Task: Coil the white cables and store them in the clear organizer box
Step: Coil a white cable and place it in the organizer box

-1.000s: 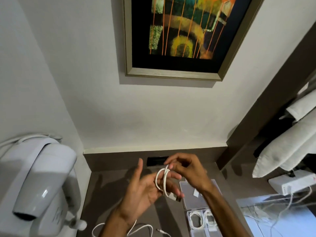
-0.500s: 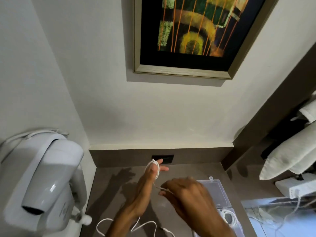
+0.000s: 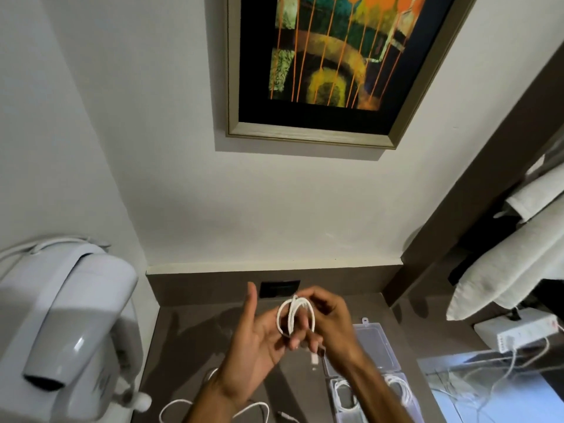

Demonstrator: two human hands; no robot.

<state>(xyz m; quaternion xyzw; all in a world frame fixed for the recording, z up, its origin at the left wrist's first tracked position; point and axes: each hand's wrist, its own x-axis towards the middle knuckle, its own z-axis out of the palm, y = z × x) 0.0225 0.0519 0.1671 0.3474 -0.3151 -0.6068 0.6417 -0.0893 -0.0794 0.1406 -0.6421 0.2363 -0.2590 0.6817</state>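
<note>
A white cable (image 3: pixel 294 314) is looped in several turns around the fingers of my left hand (image 3: pixel 259 340), whose thumb points up. My right hand (image 3: pixel 328 319) pinches the top of the coil; the cable's white plug end (image 3: pixel 314 358) hangs just below my fingers. The clear organizer box (image 3: pixel 377 346) lies open on the brown counter to the right, its lid flat behind it. Coiled white cables (image 3: pixel 399 389) sit in its compartments, partly hidden by my right forearm. Another loose white cable (image 3: pixel 256 409) lies on the counter under my left forearm.
A white wall-mounted hair dryer (image 3: pixel 70 325) juts out at the left. A dark socket plate (image 3: pixel 279 289) sits in the counter's back wall. At right are a white power strip (image 3: pixel 515 331) with cords, hanging white towels (image 3: pixel 512 257) and a framed painting (image 3: pixel 332 65) above.
My right hand has come back up from beside the box to the coil. The cable, looped over one raised left fingertip half a second ago, now wraps around several left fingers.
</note>
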